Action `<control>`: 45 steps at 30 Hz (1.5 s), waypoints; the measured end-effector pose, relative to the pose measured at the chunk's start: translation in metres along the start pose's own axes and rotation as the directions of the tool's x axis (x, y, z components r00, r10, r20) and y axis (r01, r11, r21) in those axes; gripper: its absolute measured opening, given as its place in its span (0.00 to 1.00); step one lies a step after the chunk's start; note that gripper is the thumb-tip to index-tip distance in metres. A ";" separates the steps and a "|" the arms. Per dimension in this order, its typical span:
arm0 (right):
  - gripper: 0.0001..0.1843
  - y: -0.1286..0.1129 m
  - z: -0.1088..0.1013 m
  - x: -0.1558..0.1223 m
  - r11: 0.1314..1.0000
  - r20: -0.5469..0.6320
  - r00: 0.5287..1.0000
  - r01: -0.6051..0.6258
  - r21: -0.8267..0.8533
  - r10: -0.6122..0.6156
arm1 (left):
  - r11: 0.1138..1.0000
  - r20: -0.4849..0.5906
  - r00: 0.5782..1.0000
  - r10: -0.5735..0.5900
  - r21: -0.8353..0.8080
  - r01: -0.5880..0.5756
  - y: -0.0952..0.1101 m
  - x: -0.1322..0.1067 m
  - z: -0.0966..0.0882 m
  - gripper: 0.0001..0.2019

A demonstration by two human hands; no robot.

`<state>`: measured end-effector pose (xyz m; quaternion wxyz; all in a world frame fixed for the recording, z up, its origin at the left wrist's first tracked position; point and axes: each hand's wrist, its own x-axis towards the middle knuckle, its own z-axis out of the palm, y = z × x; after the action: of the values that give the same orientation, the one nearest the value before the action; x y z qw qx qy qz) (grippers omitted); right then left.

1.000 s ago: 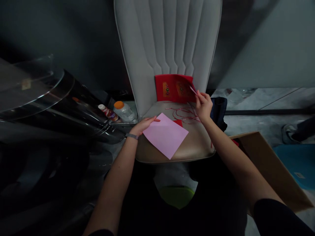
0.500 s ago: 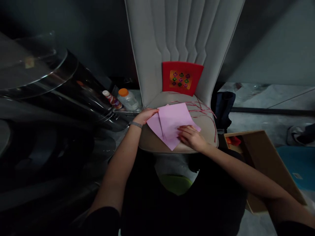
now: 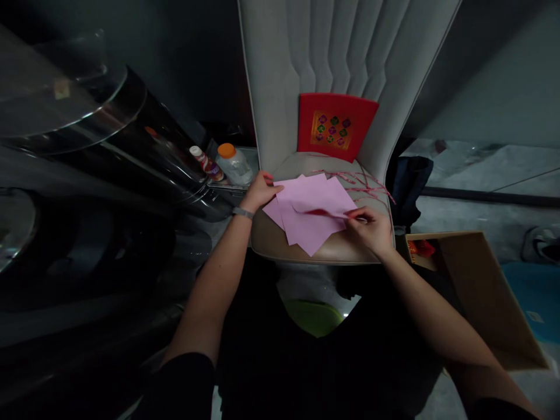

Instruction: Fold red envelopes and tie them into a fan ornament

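On the seat of a grey padded chair (image 3: pixel 268 238) lie pink sheets of paper (image 3: pixel 308 224), overlapping at different angles. My left hand (image 3: pixel 259 192) grips the upper left corner of the top sheet, thumb on top. At the right, my right hand (image 3: pixel 373 230) pinches an edge of pink paper between thumb and fingers. That edge is raised, and a narrow dark reddish gap shows beneath it. Thin red cords (image 3: pixel 367 185) lie behind the sheets. A red square piece with a gold patterned panel (image 3: pixel 336 127) leans on the backrest.
To the left, a white-capped bottle (image 3: pixel 207 164) and an orange-capped clear jar (image 3: pixel 235 166) stand beside a shiny black cylinder (image 3: pixel 168 151). An open cardboard box (image 3: pixel 485 297) with red items inside is at the right, next to something blue (image 3: pixel 531 291). Below the chair is a green object (image 3: pixel 314 318).
My right hand has moved right, from lying on the sheets to pinching a raised paper edge. The sheets have fanned out more. My left hand stays at the left corner. The view has shifted slightly.
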<state>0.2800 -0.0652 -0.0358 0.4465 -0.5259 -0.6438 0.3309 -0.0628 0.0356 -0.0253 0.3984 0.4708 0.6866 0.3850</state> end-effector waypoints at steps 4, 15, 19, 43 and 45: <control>0.06 -0.006 0.004 0.001 0.996 -0.256 0.966 0.058 0.069 -0.039 | 0.992 -0.066 0.997 0.042 -0.114 -0.049 0.013 -0.018 0.015 0.21; 0.04 -0.001 0.027 -0.017 0.942 0.093 0.943 0.326 -0.080 -0.319 | 0.810 0.465 0.846 -0.260 -0.373 0.453 -0.003 -0.023 0.040 0.10; 0.09 0.004 0.029 -0.016 0.896 0.162 0.912 0.403 -0.186 -0.376 | 0.834 0.398 0.877 -0.268 -0.360 0.418 -0.005 -0.024 0.039 0.12; 0.05 0.001 0.012 -0.009 0.990 -0.099 0.988 0.112 -0.083 -0.120 | 0.911 0.102 0.966 -0.239 -0.321 0.260 -0.011 -0.004 0.010 0.14; 0.05 -0.001 0.012 -0.010 0.988 -0.126 0.982 0.131 -0.077 -0.139 | 0.971 -0.075 0.987 -0.146 -0.204 0.128 -0.009 -0.007 0.013 0.21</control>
<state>0.2692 -0.0751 -0.0415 0.4912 -0.5165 -0.6582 0.2424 -0.0524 0.0285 -0.0372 0.4380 0.3626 0.6927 0.4437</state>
